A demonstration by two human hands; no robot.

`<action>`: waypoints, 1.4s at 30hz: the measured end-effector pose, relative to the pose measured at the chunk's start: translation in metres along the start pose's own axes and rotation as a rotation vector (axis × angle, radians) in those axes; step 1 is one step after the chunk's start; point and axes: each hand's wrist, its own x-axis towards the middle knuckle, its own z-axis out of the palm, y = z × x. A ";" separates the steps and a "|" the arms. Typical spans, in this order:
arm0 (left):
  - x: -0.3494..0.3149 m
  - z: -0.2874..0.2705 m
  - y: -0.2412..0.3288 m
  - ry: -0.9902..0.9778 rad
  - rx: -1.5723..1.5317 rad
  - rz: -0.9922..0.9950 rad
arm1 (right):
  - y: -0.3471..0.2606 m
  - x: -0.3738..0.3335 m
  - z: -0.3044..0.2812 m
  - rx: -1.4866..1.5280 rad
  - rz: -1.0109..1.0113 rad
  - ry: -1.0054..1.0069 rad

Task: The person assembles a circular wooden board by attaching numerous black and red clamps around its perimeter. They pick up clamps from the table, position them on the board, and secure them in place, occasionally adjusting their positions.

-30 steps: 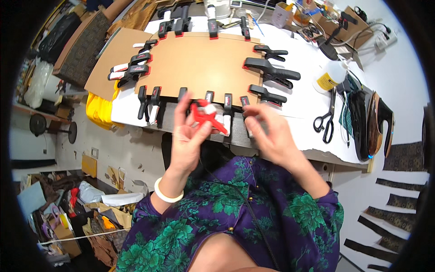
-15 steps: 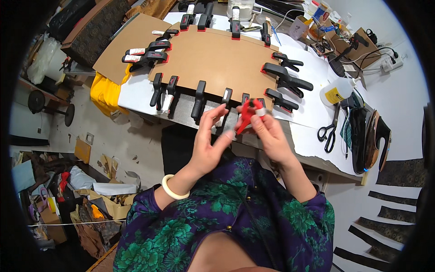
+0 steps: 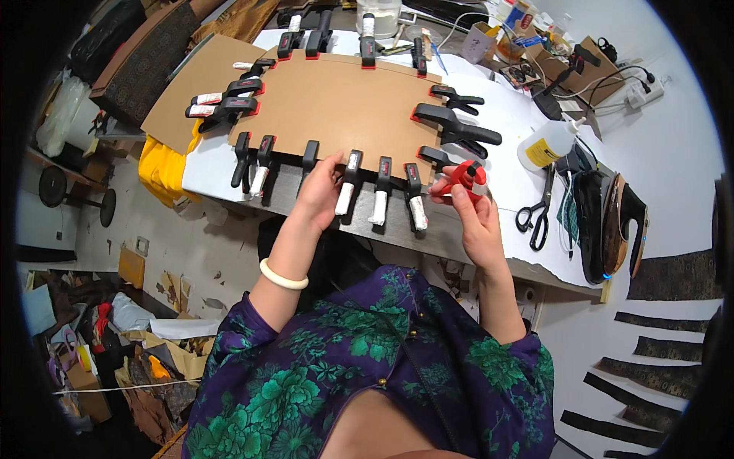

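A brown board (image 3: 336, 103) lies on the table, with several black spring clamps with red pads gripping its edges. My right hand (image 3: 478, 218) is closed round a small red clamp (image 3: 467, 179), held over the board's near right corner. My left hand (image 3: 317, 195) is at the board's near edge, its fingers loosely apart. It sits between a black clamp (image 3: 309, 157) and a clamp with a white-wrapped handle (image 3: 348, 187). Two more white-wrapped clamps (image 3: 381, 191) (image 3: 415, 199) stand to the right of it. The fingertips of my left hand are partly hidden by the clamp.
At the right are a white bottle (image 3: 549, 144) with a yellow label, black scissors (image 3: 537, 210) and an iron (image 3: 625, 218). Another brown sheet (image 3: 172, 107) lies at the left above yellow cloth (image 3: 160, 172). Scraps (image 3: 145, 382) pile up on the floor at lower left.
My hands have moved apart. The left has gone to the board's near edge; the right has shifted right with the red clamp. The whole view has shifted slightly.
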 end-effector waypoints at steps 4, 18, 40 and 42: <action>0.004 0.011 0.018 0.118 -0.225 -0.141 | -0.011 0.001 -0.012 -0.132 -0.003 0.052; -0.056 -0.085 0.067 0.084 0.029 -0.106 | 0.008 0.137 -0.111 -0.534 0.144 0.095; -0.065 0.070 0.112 0.062 1.453 0.540 | 0.050 0.183 -0.051 -1.440 -0.422 -0.671; -0.020 0.061 0.100 -0.088 1.461 0.563 | 0.046 0.186 -0.045 -1.418 -0.414 -0.741</action>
